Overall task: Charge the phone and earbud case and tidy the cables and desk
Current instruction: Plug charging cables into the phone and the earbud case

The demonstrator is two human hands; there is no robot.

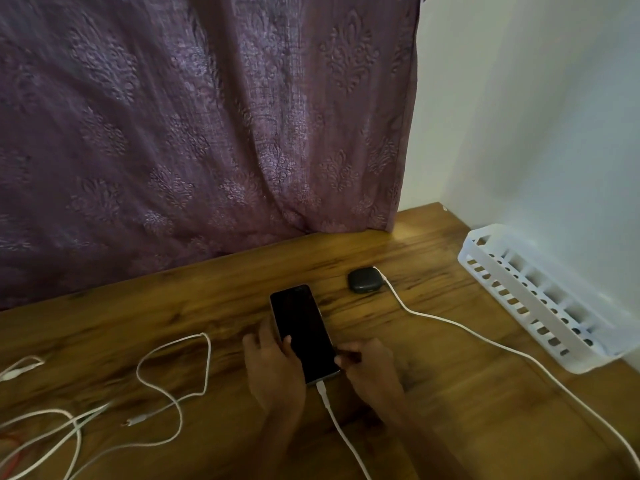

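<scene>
We steady the phone [304,329] flat on the table [433,393], left grip [273,362] curled round one long edge, right grip [372,362] pinching the other. Rigid, glassy, likely slick: we judge its edges the safest hold. The earbud case [363,279] lies beyond the right grip.

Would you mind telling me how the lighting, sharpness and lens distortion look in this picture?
Head view: dim and warm overall, with one brighter patch on the desk by the curtain; the phone screen is dark, no glare; the left hand, right hand and loose cable at left look soft; the desk's back edge bows, a wide-angle effect.
</scene>
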